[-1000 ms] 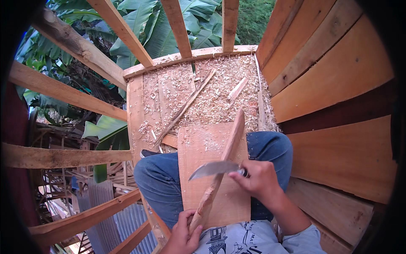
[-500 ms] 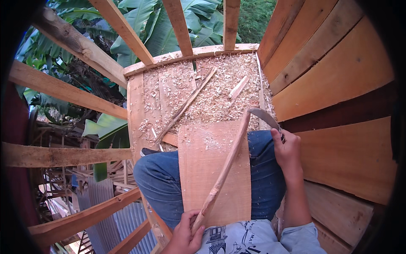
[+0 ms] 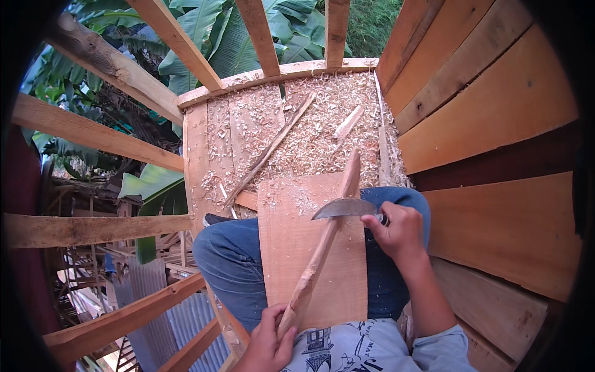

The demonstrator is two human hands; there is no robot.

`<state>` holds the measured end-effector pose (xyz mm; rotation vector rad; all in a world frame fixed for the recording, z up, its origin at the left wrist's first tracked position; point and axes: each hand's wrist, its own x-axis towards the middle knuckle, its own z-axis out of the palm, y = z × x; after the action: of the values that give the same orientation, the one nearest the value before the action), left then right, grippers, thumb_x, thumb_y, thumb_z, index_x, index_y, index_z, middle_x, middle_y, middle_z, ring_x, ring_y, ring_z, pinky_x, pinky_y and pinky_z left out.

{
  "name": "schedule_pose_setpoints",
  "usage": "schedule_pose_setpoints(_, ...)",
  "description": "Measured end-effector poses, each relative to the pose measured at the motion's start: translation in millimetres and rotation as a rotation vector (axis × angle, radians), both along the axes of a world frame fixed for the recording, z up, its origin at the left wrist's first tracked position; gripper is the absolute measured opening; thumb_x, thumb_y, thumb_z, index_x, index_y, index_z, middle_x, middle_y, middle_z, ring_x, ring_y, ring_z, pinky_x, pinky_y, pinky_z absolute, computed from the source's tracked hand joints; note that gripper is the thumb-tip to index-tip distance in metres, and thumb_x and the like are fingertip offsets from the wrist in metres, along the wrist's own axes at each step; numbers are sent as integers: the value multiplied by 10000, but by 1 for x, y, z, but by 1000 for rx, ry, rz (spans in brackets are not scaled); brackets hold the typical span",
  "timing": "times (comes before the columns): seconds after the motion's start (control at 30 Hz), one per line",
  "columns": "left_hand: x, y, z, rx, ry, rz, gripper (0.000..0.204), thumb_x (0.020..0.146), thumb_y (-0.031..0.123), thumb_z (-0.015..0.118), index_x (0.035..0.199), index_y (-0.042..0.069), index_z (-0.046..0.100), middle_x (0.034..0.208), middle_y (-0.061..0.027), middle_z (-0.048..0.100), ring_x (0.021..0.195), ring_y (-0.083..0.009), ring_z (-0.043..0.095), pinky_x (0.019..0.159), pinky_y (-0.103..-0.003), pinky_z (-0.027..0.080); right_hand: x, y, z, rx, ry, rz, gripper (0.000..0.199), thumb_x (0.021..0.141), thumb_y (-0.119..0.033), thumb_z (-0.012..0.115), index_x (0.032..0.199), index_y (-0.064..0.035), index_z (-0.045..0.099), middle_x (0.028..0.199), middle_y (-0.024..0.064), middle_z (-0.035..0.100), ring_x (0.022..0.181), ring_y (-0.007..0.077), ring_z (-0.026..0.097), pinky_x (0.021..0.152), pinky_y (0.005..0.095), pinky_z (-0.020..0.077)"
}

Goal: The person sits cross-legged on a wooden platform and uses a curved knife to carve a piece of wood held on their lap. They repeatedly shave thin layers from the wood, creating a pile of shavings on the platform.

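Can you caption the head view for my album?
Left hand grips a wooden stick; right hand holds a curved knife across it.

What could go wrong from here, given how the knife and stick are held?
The knife could slip off the stick and nick the right knee, which the board leaves bare beside the right hand. The stick might twist, since only the left hand grips it, at its near end. A stroke running too far down could reach that hand.
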<state>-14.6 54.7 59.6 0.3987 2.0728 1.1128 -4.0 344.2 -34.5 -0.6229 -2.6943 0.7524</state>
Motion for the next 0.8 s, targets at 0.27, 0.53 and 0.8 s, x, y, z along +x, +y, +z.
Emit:
schedule_pose_setpoints(0.27,-1,-1,1,31,-33,20,370,904,42,557,1245,10,418,1017,-204,602,967,-297,636,828,-348,482,23,5,26,-117,-62,-47,522,858,-472,666,647,-5,566,540,186,524,525,376,571,483,422,427)
schedule_pose_setpoints(0.53,8,-9,-15,44,-163,-7,449,907,0,555,1286,-15,315,1170,-218,574,1133,-225,571,940,-318,426,36,-30,35,12,-149,109,516,770,-516,734,591,-82,519,524,73,547,462,250,581,420,360,427)
schedule_pose_setpoints(0.8,5,1,-3,65,-155,26,389,910,7,549,1261,-2,381,1081,-200,584,1025,-247,605,874,-328,463,24,30,22,55,-96,-275,544,830,-505,685,618,-28,527,530,136,519,507,349,570,478,427,439)
